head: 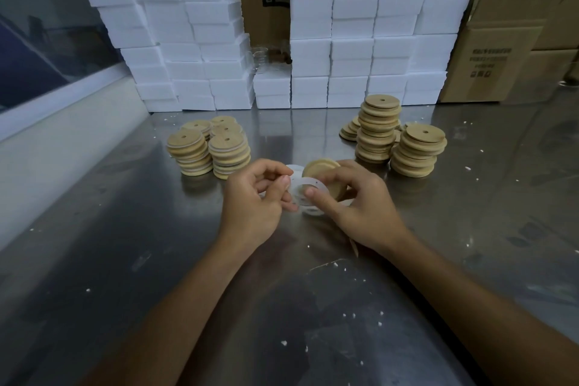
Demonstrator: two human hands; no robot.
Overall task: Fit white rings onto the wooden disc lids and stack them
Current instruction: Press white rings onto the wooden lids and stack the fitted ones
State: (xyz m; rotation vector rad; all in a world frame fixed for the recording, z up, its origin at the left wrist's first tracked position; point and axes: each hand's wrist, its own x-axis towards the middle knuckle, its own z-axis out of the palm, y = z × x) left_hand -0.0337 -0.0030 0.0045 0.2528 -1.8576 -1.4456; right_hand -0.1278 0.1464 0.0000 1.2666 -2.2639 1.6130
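My right hand (354, 204) grips a wooden disc lid (319, 168), tilted on edge just above the steel table. A white ring (305, 186) sits between both hands; my left hand (253, 197) pinches its left side while my right thumb presses its lower edge. More white rings (313, 211) lie on the table under the hands, partly hidden. On the left stand stacks of lids with white rings fitted (228, 152). On the right stand taller stacks of bare wooden lids (379, 128).
The steel table (156, 260) carries scattered white crumbs. White foam boxes (360, 41) form a wall along the back, with cardboard cartons (507, 50) at the right. A sloped white ledge (62, 135) borders the left side.
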